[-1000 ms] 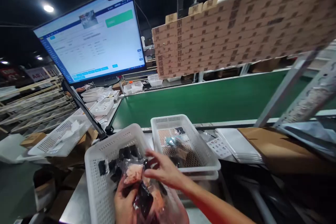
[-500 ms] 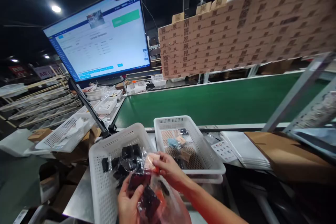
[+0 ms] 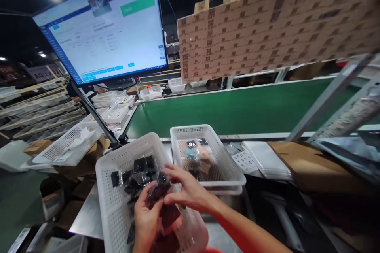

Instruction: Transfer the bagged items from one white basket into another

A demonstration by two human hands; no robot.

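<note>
Over the left white basket (image 3: 108,205), my left hand (image 3: 147,215) grips a dark packet (image 3: 158,191) in clear film between thumb and fingers. My right hand (image 3: 190,189) has its fingers and thumb around the right side of that packet. Below both hands hangs a clear plastic bag (image 3: 191,229) with dark and reddish contents, partly hidden. More black packets (image 3: 144,166) in shiny film lie in the left basket. A second white basket (image 3: 224,162) to the right holds a light blue packet (image 3: 190,153), pinkish and tan packets (image 3: 205,164) and small dark ones.
A monitor (image 3: 103,35) on an arm stands at upper left. Behind the baskets runs a green conveyor belt (image 3: 222,110), with a large cardboard sheet (image 3: 267,27) above it. White bags (image 3: 267,162) and brown cardboard (image 3: 293,162) lie at right.
The pink packet has left my right hand; a similar one now shows in the right basket. My right hand has closed in on the dark packet at my left hand. The view has shifted slightly.
</note>
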